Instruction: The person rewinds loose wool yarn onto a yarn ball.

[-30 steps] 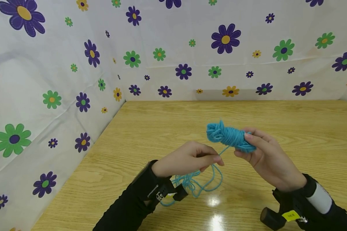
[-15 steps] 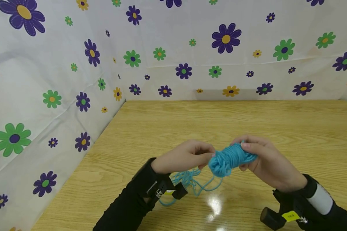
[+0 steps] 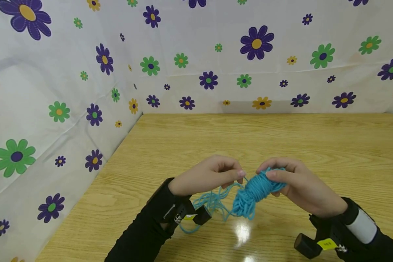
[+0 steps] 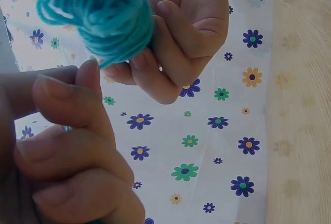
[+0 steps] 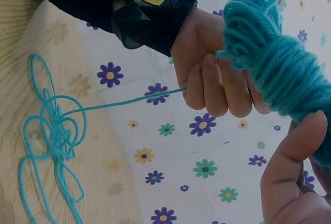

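- Yarn bundle (image 3: 257, 189): held up off the table (image 3: 170, 145), one end gripped in the right hand (image 3: 298, 187), the looped end hanging lower.
- Left hand (image 3: 211, 175) pinches the strand (image 5: 124, 102) just beside it; loose yarn (image 3: 213, 201) lies below.
- Winding seems in hand; the next move likely calls for passing the strand snugly round the middle.

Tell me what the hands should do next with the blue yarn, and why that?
Probably the left hand should wrap the strand around the middle of the yarn bundle. It pinches that strand close by, the right hand holds the bundle, wraps already circle its middle, and loose yarn lies on the table.
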### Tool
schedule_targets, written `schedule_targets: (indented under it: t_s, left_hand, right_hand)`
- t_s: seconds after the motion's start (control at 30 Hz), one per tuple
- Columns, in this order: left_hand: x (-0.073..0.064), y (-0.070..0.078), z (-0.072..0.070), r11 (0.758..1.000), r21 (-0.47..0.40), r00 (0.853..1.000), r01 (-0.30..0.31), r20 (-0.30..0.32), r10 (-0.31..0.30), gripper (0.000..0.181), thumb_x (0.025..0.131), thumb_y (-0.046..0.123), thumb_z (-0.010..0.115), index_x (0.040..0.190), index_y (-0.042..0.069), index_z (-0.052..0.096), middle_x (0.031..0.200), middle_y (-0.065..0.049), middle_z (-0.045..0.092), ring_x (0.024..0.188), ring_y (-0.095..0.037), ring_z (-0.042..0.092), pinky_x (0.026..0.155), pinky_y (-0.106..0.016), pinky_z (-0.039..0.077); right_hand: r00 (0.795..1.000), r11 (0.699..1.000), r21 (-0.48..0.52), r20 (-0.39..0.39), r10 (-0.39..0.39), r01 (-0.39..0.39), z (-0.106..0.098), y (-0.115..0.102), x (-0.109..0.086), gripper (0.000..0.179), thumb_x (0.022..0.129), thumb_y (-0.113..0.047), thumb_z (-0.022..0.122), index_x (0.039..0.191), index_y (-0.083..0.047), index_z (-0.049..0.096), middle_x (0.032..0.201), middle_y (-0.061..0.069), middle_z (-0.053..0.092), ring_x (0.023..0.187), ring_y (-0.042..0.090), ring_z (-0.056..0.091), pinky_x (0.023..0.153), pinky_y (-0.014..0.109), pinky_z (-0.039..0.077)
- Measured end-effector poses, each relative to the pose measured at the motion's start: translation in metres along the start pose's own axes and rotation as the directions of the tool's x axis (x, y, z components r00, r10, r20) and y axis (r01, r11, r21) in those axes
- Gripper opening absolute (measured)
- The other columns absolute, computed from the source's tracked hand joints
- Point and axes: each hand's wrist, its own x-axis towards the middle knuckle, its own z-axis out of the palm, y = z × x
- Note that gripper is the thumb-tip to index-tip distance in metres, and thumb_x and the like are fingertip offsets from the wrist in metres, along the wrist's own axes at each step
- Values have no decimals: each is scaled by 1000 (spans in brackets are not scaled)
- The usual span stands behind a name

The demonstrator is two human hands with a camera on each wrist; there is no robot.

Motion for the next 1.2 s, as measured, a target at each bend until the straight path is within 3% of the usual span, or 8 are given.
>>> schedule_targets:
  t_s: [0.27, 0.57, 0.8, 1.0, 1.2]
  left_hand:
    - [-2, 2, -1, 1000, -18, 1000, 1, -5, -2, 23, 99, 11, 44, 90, -3, 60, 61, -2, 39, 55, -18, 37, 55, -25, 33]
    - [-4, 6, -2, 1000, -3, 1000, 5, -19, -6, 22, 99, 9, 44, 94, -2, 62, 63, -3, 44, 56, -13, 40, 57, -24, 35]
    - [-6, 7, -3, 1000, -15, 1000, -5, -26, 4, 22, 99, 9, 43, 94, -1, 62, 64, -3, 42, 57, -14, 39, 57, -25, 35]
    - [-5, 7, -3, 1000, -10, 1000, -10, -26, 10, 22, 99, 10, 44, 95, -1, 63, 68, -4, 47, 58, -14, 41, 57, -25, 37]
    - [-5, 6, -2, 1000, 12, 1000, -13, -21, 14, 24, 99, 10, 44, 103, 0, 65, 68, 0, 54, 59, -19, 45, 61, -28, 39]
  right_hand:
    - [999, 995, -94, -29, 22, -24, 3, -1, 1, 28, 99, -1, 37, 109, -10, 62, 90, -2, 59, 72, 10, 50, 63, 23, 44]
    - [981, 957, -257, -170, 92, -134, 9, -5, 3, 15, 97, -9, 47, 105, -4, 59, 92, 2, 56, 73, 13, 50, 62, 25, 43]
    - [957, 926, -334, -281, 79, -175, 10, -5, 4, 17, 96, -16, 51, 104, -3, 58, 94, 5, 54, 77, 16, 50, 67, 26, 46]
    - [932, 932, -328, -363, 27, -154, 9, -3, 5, 24, 96, -20, 51, 109, 1, 53, 102, 7, 53, 84, 17, 54, 75, 24, 50]
    - [921, 965, -259, -384, -59, -46, 8, -2, 6, 18, 96, -14, 51, 107, 0, 52, 98, 4, 54, 86, 13, 57, 78, 23, 51]
